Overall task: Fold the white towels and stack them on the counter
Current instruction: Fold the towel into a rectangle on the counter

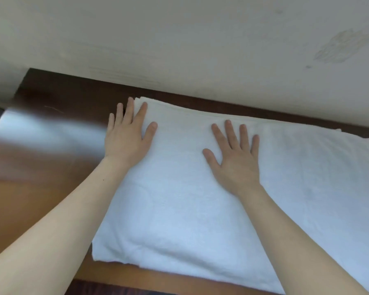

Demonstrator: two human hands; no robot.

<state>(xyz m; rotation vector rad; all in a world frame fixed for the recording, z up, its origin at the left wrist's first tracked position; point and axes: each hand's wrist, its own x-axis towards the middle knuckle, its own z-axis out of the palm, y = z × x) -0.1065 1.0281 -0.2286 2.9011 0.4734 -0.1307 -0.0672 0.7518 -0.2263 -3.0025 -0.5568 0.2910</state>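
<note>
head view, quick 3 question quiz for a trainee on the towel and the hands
1. True or false: the right hand grips a bunched corner of the white towel.
2. Which hand lies at the towel's left edge? A. left hand B. right hand C. neither
3. What does the towel lie on?
Key: 1. False: it lies flat on the towel, fingers spread. 2. A. 3. The brown counter.
</note>
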